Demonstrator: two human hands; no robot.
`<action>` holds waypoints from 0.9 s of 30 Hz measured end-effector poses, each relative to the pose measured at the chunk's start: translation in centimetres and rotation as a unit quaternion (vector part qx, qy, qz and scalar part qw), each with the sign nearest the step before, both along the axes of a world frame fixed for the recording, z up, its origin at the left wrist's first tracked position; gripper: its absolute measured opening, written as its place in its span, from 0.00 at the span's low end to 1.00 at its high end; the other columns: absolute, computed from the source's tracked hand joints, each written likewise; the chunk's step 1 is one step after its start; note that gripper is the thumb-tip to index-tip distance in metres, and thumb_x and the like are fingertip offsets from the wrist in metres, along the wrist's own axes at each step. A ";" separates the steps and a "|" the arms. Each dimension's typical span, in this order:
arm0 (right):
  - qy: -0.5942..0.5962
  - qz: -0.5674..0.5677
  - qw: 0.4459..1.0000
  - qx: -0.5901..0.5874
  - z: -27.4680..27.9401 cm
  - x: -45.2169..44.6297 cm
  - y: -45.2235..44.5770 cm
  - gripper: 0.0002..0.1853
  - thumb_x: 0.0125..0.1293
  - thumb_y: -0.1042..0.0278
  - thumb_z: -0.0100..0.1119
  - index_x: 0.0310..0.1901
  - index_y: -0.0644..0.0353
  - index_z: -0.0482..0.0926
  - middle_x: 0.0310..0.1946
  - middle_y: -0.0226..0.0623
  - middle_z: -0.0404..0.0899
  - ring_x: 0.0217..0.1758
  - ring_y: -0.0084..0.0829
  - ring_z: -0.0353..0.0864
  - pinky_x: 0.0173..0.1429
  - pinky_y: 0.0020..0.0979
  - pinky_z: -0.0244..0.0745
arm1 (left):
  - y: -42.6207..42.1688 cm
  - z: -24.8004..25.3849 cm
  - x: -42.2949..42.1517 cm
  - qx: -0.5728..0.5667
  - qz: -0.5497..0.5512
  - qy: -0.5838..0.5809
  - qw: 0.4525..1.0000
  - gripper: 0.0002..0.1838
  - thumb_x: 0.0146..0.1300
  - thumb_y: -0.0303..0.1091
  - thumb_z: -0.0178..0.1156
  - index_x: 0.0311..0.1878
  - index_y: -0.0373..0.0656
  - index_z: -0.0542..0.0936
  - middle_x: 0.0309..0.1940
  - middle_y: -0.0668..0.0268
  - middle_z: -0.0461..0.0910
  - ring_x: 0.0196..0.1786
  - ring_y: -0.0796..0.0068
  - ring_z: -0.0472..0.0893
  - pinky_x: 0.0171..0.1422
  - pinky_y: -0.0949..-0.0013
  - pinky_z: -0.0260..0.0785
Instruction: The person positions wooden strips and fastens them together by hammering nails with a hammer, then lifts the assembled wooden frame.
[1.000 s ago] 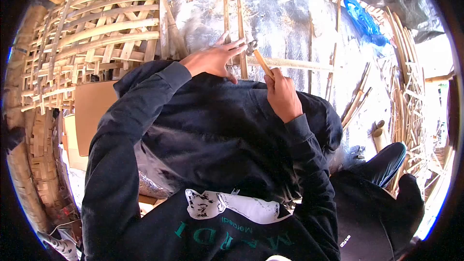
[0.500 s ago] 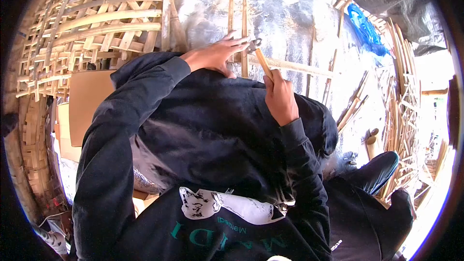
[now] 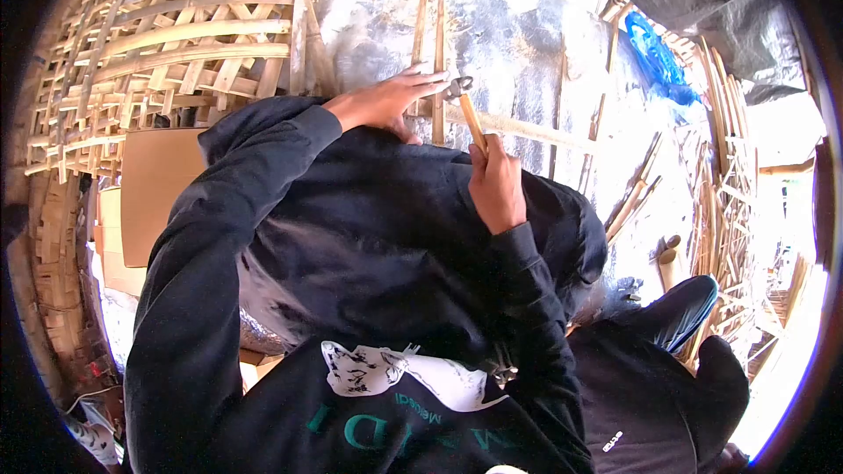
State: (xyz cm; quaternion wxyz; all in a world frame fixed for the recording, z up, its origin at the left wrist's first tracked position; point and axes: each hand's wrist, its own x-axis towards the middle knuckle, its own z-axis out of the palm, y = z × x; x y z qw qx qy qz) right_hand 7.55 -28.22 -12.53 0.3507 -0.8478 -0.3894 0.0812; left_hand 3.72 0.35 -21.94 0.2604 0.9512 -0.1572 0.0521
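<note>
My right hand (image 3: 498, 184) is closed around the wooden handle of a hammer (image 3: 471, 121). The dark hammer head is over the bamboo strips, just beside the fingertips of my left hand (image 3: 382, 105). That hand lies across two upright bamboo strips (image 3: 439, 35), fingers stretched out and thumb apart. Whether a nail sits under the fingertips I cannot make out. A crosswise bamboo strip (image 3: 536, 130) runs right from the uprights, over a silvery sheet (image 3: 509, 44).
Woven bamboo lattice (image 3: 202, 26) stands at the left above a cardboard box (image 3: 162, 197). On the right are a bundle of bamboo strips (image 3: 724, 193), blue plastic (image 3: 654, 53) and a dark tarp (image 3: 702, 0). Another person in dark clothing (image 3: 650, 386) sits at the lower right.
My right hand and the hammer have shifted slightly left, the hammer head staying close to my left fingertips. My left hand keeps nearly the same place on the strips.
</note>
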 end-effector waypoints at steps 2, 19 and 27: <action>-0.008 -0.018 1.000 0.015 -0.9 -0.2 0.2 0.08 0.78 0.72 0.56 0.50 0.66 0.70 0.29 0.64 0.81 0.36 0.69 0.81 0.37 0.62 0.73 | -0.4 1.2 -0.4 -0.018 0.009 0.024 0.999 0.71 0.41 0.68 0.80 0.84 0.41 0.60 0.87 0.55 0.54 0.86 0.42 0.54 0.90 0.44 0.42; -0.035 0.006 0.996 0.076 -1.4 -0.6 0.3 0.07 0.77 0.73 0.60 0.46 0.65 0.73 0.28 0.63 0.80 0.34 0.65 0.83 0.32 0.56 0.72 | -0.4 0.8 -0.7 0.004 0.026 0.034 0.999 0.71 0.40 0.71 0.78 0.82 0.35 0.62 0.88 0.63 0.51 0.89 0.49 0.46 0.91 0.49 0.46; -0.004 -0.006 0.999 0.048 -2.0 0.1 -0.1 0.07 0.77 0.73 0.59 0.50 0.65 0.75 0.30 0.64 0.81 0.35 0.67 0.82 0.33 0.58 0.72 | -1.0 1.5 -0.8 -0.005 0.022 0.016 1.000 0.68 0.44 0.67 0.80 0.84 0.41 0.60 0.88 0.65 0.51 0.88 0.43 0.47 0.91 0.47 0.45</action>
